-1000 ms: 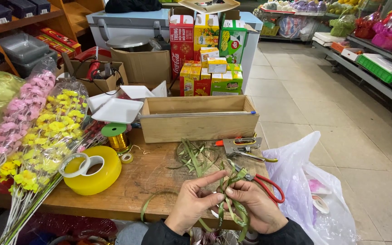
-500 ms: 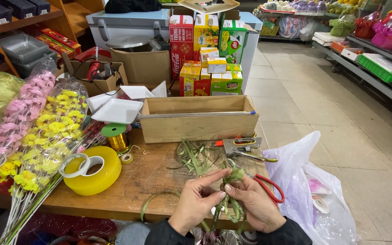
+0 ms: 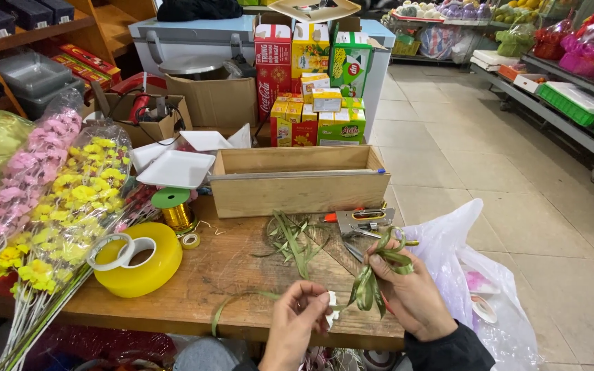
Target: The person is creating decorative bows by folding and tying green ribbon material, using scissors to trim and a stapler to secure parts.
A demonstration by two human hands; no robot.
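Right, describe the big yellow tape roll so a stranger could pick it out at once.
Start at the wooden table and go to its left part, beside the wrapped yellow flowers. The big yellow tape roll lies flat there, with a smaller pale tape roll resting on top. It is far wider than the gold ribbon spool behind it, which stands upright under a green cap.

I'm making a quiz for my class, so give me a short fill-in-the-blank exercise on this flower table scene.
1. The right hand holds a looped strip of green ____.
2. The big tape roll on the wooden table is ____ in colour.
3. The white plastic bag hangs at the table's ____ side.

Missing words: leaf; yellow; right
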